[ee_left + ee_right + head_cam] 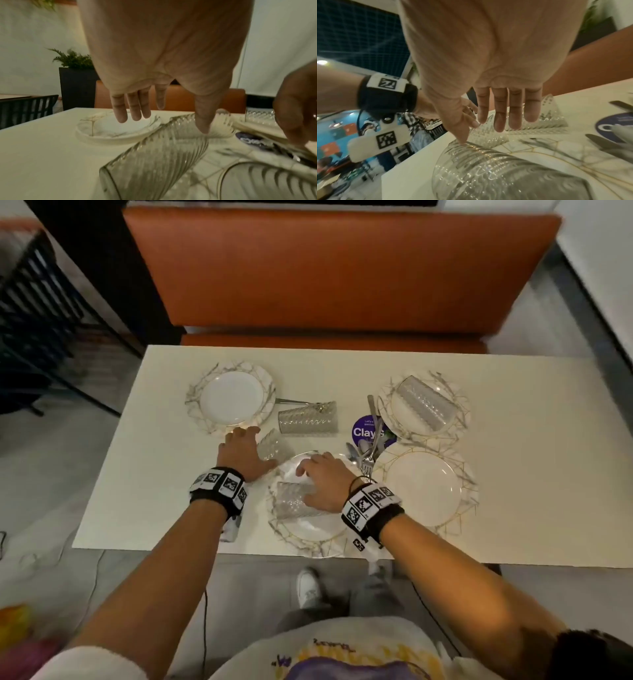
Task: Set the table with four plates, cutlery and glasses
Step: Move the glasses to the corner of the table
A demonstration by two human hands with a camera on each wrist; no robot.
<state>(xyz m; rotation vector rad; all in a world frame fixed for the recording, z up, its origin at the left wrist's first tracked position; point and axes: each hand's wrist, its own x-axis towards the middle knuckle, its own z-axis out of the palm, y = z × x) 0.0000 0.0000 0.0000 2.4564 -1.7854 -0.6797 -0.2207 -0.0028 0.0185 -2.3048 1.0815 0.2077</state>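
Observation:
Four gold-veined white plates lie on the white table [164, 474]: far left plate [233, 398], far right plate [455, 402], near right plate [426, 489] and near middle plate [308, 534]. Ribbed glasses lie on their sides. One glass [293, 499] rests on the near middle plate under my right hand [320, 474], whose fingers are straight and whose thumb [462, 135] touches its rim. My left hand [245, 450] is flat beside another glass [274, 445], thumb [204, 127] against it. A third glass [308, 417] lies mid-table, and one more glass [423, 402] on the far right plate.
A heap of cutlery [368, 446] lies over a purple coaster [364, 428] between the plates. An orange bench [335, 268] runs along the table's far edge. A dark chair [41, 313] stands at the left. The near middle plate overhangs the table's front edge.

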